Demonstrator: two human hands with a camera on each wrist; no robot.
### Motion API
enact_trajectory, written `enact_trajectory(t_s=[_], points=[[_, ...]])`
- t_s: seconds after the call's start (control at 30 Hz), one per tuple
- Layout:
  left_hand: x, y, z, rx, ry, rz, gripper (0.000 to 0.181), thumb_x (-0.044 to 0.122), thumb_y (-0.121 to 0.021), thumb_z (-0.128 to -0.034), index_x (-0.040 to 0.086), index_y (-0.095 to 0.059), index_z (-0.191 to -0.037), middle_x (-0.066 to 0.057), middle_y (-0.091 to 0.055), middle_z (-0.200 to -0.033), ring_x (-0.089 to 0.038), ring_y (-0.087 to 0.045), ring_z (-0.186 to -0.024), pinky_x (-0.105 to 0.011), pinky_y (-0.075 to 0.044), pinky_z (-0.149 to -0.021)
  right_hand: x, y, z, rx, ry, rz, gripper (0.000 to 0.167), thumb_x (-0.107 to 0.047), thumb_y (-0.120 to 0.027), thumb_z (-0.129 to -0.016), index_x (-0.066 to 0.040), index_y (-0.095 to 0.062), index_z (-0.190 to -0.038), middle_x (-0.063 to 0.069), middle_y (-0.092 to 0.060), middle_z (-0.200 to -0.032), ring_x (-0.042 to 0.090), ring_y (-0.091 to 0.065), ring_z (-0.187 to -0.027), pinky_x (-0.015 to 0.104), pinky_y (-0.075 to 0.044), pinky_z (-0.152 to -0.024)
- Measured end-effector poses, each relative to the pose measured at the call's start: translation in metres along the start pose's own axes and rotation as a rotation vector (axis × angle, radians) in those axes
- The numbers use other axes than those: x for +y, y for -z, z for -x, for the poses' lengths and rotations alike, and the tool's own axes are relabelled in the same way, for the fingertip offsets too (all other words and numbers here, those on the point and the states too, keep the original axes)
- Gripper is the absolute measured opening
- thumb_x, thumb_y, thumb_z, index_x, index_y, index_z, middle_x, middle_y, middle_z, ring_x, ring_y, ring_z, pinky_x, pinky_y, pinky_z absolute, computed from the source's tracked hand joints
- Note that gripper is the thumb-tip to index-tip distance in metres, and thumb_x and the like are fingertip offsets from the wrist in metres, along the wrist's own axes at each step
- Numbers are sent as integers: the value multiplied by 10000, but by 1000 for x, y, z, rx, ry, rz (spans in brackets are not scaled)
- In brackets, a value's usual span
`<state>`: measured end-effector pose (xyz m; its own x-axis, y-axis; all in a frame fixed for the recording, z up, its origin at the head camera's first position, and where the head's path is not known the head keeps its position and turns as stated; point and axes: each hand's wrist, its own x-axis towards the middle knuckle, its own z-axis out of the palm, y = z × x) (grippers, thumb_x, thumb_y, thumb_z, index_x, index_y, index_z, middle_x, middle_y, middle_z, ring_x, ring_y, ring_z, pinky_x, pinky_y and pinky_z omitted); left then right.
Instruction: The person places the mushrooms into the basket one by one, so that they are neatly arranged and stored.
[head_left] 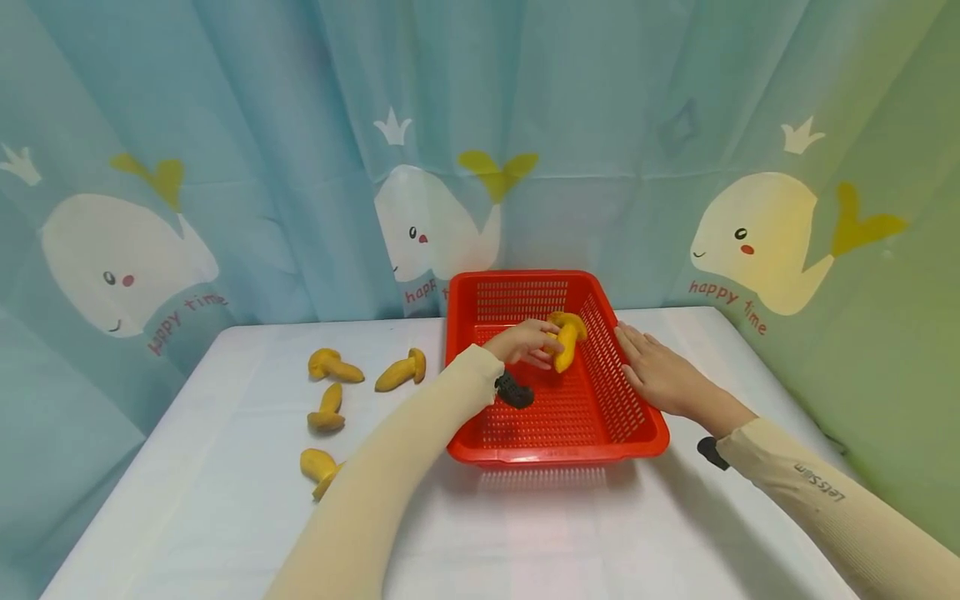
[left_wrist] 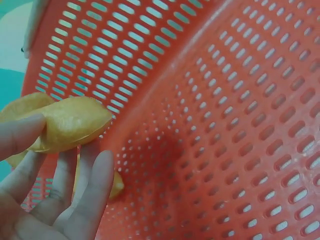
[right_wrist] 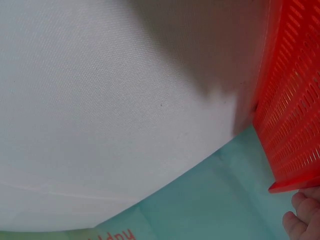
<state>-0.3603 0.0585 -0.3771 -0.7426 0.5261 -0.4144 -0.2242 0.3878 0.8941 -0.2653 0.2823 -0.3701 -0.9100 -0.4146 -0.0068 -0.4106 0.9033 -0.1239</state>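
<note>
A yellow mushroom [left_wrist: 75, 122] is pinched between the thumb and fingers of the left hand [head_left: 525, 340], inside the red basket [head_left: 558, 454] and toward its far right part. The thumb lies across one side of it, with the fingers underneath. The right hand [head_left: 663, 377] is apart from the mushroom, at the basket's right rim, its fingers straight and pressed together.

The mushroom's stem is plump and narrows to a blunt tip, with a faint seam along its lower edge; the rounded cap is at the opposite end. A second yellow piece [left_wrist: 118, 185] shows behind the left fingers; it looks like another mushroom, though the fingers hide most of it.

The basket has slotted walls and a perforated floor. Left of it, four more yellow mushrooms [head_left: 401, 371] lie spread on the white table [head_left: 187, 500], the nearest partly covered by the cream left sleeve [head_left: 390, 475]. Behind the table hangs a blue-green curtain [head_left: 300, 125] printed with white whales
</note>
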Motion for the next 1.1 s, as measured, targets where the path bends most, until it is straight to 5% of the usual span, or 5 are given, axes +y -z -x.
enact_trajectory(t_s=[0.8,0.97,1.1], points=[[-18,-4,-19,-43,87,-169,534,75,-594,-909,53,-408,-1408,-154,-535,-1288,-294,-612,-1084,-382,-530,-913,-1,0,0,4,1,16,627,-244,-381,-990,54,-125,-1478,239,-141,-1550,406,-162,-1425,572,-173,-1147],[-44,5,-69,-84,92,-151,574,137,-706,-834,153,-483,-1363,-76,-602,-1145,-226,-661,-923,-341,-571,-791,-1,-1,0,7,-3,21,630,-243,-386,-987,55,-125,-1477,238,-143,-1550,404,-163,-1426,567,-173,-1150],[-78,10,-130,-73,87,-166,548,138,-693,-847,169,-492,-1356,-49,-592,-1157,-232,-660,-915,-368,-576,-765,-1,-1,0,4,-9,18,636,-243,-393,-983,52,-123,-1478,236,-141,-1552,402,-159,-1427,567,-169,-1151]])
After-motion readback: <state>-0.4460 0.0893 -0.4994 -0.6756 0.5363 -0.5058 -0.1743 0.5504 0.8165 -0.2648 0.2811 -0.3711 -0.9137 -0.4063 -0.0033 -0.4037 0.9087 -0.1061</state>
